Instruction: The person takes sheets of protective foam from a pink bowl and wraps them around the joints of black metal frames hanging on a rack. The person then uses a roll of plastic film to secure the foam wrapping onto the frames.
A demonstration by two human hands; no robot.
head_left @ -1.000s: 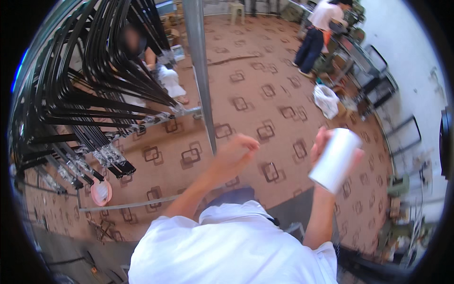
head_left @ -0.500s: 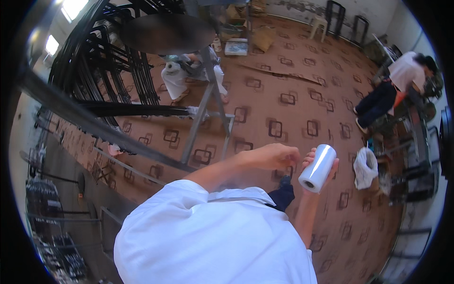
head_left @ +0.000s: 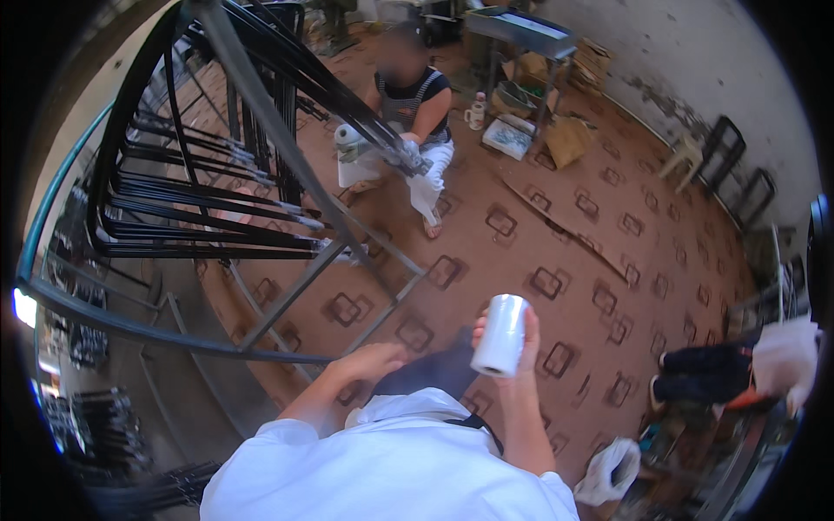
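My right hand (head_left: 527,340) grips a roll of clear plastic film (head_left: 501,334), a shiny whitish cylinder standing slightly tilted in front of me. Its fingers wrap around the roll's back and sides. My left hand (head_left: 375,361) is in front of my body at the left, near the grey metal frame bar, back of the hand up. Its fingers reach loosely to the right, with nothing visible in them. Bundled black bent tubes (head_left: 200,213) rest on a grey metal rack (head_left: 287,300) at the left, some of their ends covered in clear film.
A seated person (head_left: 417,104) at the far side handles wrapped tube ends, with another film roll (head_left: 346,135) close by. At the right a person bends over a bench (head_left: 721,469). A white sack (head_left: 608,471), a metal stand (head_left: 521,33) and a plastic stool (head_left: 684,159) stand around the patterned floor.
My view has swung toward the right and the rack looks closer. My left hand has moved away from the film roll toward the rack; my right hand still holds the roll.
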